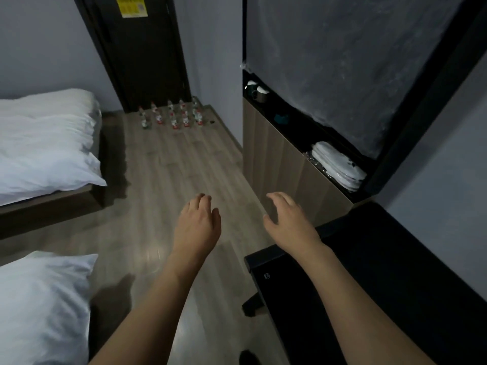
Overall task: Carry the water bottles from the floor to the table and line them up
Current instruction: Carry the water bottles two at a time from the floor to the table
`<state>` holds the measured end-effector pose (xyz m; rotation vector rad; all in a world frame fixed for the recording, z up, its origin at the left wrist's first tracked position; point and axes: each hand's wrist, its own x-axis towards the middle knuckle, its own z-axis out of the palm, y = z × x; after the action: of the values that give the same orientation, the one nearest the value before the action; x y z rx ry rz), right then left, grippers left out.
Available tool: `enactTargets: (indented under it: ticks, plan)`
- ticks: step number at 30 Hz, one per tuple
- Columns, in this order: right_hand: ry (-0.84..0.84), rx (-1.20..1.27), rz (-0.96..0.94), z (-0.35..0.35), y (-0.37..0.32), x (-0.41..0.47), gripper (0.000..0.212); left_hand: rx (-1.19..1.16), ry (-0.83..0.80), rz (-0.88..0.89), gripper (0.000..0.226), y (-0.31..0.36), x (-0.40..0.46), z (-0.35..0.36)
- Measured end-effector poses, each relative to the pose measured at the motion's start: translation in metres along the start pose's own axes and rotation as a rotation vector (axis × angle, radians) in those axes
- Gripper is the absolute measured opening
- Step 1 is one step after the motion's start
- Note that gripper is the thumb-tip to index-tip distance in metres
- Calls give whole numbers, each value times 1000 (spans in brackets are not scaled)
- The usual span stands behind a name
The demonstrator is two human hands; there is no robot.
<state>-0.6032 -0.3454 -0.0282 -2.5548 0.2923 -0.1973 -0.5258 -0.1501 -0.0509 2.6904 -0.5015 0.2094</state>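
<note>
A wood-look floor (168, 180) runs between two white-sheeted beds (44, 143) on the left and a wooden cabinet (276, 159) on the right, with a dark tabletop (382, 272) nearer on the right. Both arms reach forward over the floor: the left hand (197, 222) and the right hand (287, 219) are empty, grip released, fingers loosely spread. The water bottles (171, 115) stand in rows on the floor by the dark door (142, 54), well apart from the hands
</note>
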Motion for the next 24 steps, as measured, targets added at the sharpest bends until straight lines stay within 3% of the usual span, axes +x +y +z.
enactTargets:
  ticks: [13,24]
  plan:
    - [-45,45,-54,17,-6,124,54,88,12,-73,44,-23,109,0]
    - [-63,19,-111,73,-102,231,54,40,80,-101,41,-141,195,-31]
